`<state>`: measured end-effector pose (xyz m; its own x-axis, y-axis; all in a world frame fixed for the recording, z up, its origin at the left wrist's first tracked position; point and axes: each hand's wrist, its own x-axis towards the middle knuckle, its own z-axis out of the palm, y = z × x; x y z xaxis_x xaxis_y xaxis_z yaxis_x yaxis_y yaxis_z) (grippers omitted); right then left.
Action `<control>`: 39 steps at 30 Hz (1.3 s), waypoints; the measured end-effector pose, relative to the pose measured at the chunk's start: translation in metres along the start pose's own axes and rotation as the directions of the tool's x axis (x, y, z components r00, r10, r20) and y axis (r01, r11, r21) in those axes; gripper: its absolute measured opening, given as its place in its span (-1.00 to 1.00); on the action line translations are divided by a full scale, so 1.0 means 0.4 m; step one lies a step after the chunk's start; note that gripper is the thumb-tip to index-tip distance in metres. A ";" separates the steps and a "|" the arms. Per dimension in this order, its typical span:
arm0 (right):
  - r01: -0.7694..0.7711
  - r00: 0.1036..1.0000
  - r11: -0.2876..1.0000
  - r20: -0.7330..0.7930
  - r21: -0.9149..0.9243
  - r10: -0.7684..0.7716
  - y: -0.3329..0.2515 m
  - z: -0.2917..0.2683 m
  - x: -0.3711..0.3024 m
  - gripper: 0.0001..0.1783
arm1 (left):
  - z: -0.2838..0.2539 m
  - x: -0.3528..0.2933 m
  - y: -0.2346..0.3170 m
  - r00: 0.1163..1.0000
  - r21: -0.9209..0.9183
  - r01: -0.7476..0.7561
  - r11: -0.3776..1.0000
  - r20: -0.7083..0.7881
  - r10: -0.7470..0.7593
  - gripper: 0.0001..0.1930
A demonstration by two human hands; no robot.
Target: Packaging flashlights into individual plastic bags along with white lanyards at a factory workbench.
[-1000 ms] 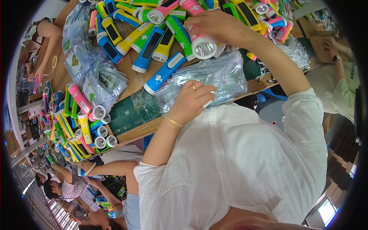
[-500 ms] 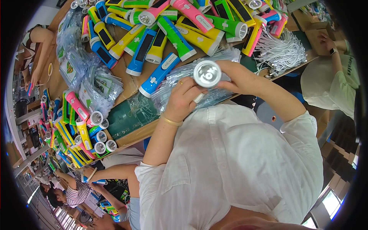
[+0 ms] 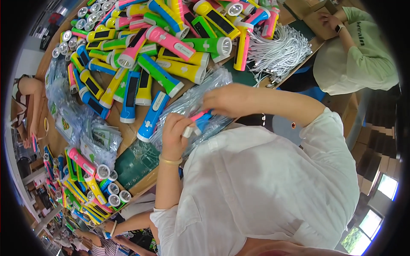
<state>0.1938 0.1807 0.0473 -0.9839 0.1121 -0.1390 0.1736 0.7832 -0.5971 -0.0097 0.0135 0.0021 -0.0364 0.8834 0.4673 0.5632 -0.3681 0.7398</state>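
My left hand [image 3: 174, 135] is closed round a pink and blue flashlight [image 3: 202, 120], which lies low between my hands, partly covered by them. Something small and white [image 3: 187, 131] shows at the left thumb; its kind is unclear. Over the flashlight's far end hovers my right hand [image 3: 225, 100], slightly blurred, its fingertips hidden against a pile of clear plastic bags [image 3: 220, 79]. I cannot tell whether it grips anything. Just left of the bags lies a blue and white flashlight [image 3: 153, 115].
Many coloured flashlights [image 3: 171, 42] are heaped across the table, with another heap [image 3: 92, 183] at the left. Printed plastic bags [image 3: 70, 115] lie between. White cables [image 3: 279, 53] are bundled at the right. A co-worker [image 3: 350, 55] handles a cardboard box [image 3: 314, 19]; others work at the left.
The flashlight, earlier held lens-up between both hands, is now lower and turned, its coloured body showing. My right hand has moved left over the bags. The whole view has shifted.
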 end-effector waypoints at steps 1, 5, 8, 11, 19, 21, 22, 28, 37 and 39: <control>-0.113 0.982 0.993 -0.157 -0.038 0.106 0.025 -0.042 -0.030 -0.67 | -0.007 -0.009 -0.007 1.000 0.014 0.011 1.000 -0.022 -0.011 -0.79; -0.721 0.635 0.638 -0.627 -0.271 0.451 0.222 -0.171 -0.193 -0.81 | 0.001 -0.021 -0.003 0.996 0.035 0.059 0.998 -0.063 -0.057 -0.82; -0.797 0.586 0.499 -0.636 -0.340 0.502 0.357 -0.223 -0.335 -0.77 | 0.008 -0.012 -0.002 0.998 0.057 0.048 0.997 -0.046 -0.045 -0.82; -0.722 0.690 0.590 -0.444 -0.361 0.572 0.434 -0.257 -0.393 -0.81 | 0.011 -0.010 -0.005 0.999 0.049 0.030 0.998 -0.030 -0.029 -0.81; -0.342 0.464 0.845 -0.708 0.410 0.532 0.385 -0.352 -0.421 -0.79 | -0.009 -0.010 0.006 1.000 0.069 0.017 0.997 -0.015 -0.016 -0.80; -0.034 0.330 0.907 -0.852 0.420 0.407 0.348 -0.386 -0.411 -0.78 | -0.008 -0.010 0.004 1.000 0.079 0.024 0.997 -0.011 -0.024 -0.79; 0.034 0.310 0.878 -0.840 0.477 0.445 0.405 -0.415 -0.481 -0.80 | -0.008 -0.009 0.003 1.000 0.073 0.017 0.997 -0.010 -0.016 -0.79; 0.568 0.624 0.477 -0.728 0.671 0.282 0.160 -0.356 -0.283 -0.84 | -0.002 -0.013 0.002 0.999 0.084 0.044 0.995 -0.029 -0.042 -0.80; -0.013 0.925 0.478 -0.171 0.878 0.339 0.096 -0.071 -0.091 -0.80 | -0.006 -0.020 0.006 0.998 0.064 0.050 0.997 -0.046 -0.047 -0.80; -0.098 0.952 0.679 -0.132 0.728 0.278 0.095 -0.059 -0.078 -0.81 | -0.007 -0.023 0.006 0.997 0.066 0.051 0.997 -0.053 -0.048 -0.80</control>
<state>0.2302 0.2212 0.0475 -0.8935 0.4049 -0.1943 0.2446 0.0759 -0.9666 -0.0102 0.0036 0.0010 -0.1070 0.8833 0.4564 0.6135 -0.3026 0.7294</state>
